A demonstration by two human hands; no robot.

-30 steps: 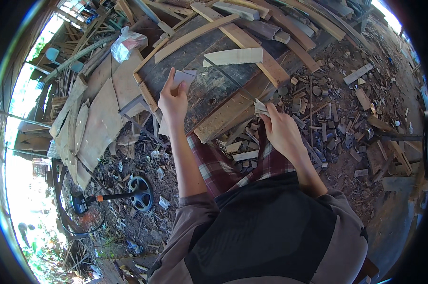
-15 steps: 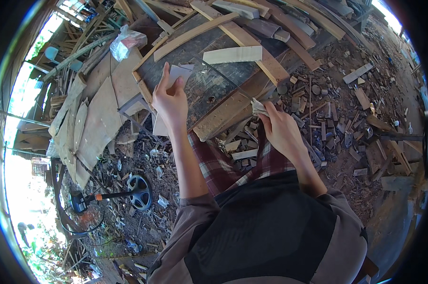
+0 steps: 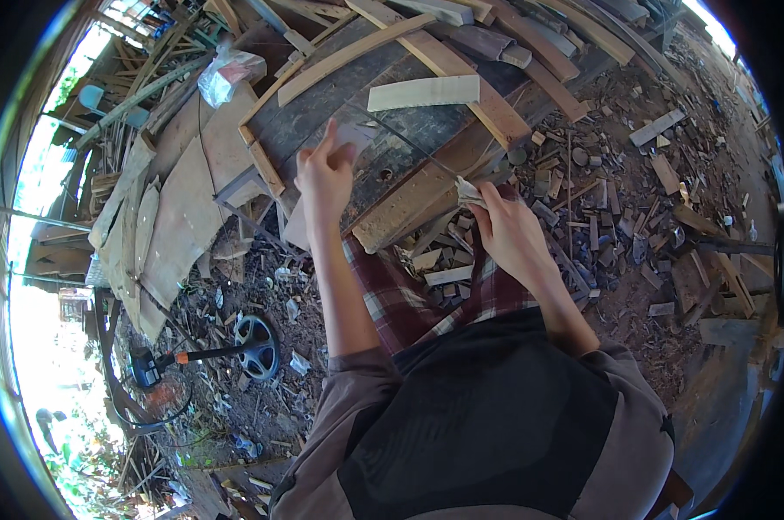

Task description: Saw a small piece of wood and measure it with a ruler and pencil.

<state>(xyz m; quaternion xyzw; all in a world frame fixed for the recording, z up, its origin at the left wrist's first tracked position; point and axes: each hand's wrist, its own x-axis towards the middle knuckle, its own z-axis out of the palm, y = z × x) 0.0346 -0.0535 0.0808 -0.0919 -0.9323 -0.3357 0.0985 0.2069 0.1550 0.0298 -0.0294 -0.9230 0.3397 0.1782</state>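
Rod point(image 3: 414, 146): thin, dark, straight, slanting over the counter point(image 3: 310, 113), upper centre of frame. Crumpled pale rag point(image 3: 467, 191) at its lower end, right hand point(image 3: 515, 232) clamped on it. Left hand point(image 3: 324, 180) pinches grey sheet point(image 3: 354, 138), now blurrier and farther right than before.

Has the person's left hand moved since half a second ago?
Yes. Judged against the short cream-coloured board, the left hand has shifted to the right, closer to the board's left end.
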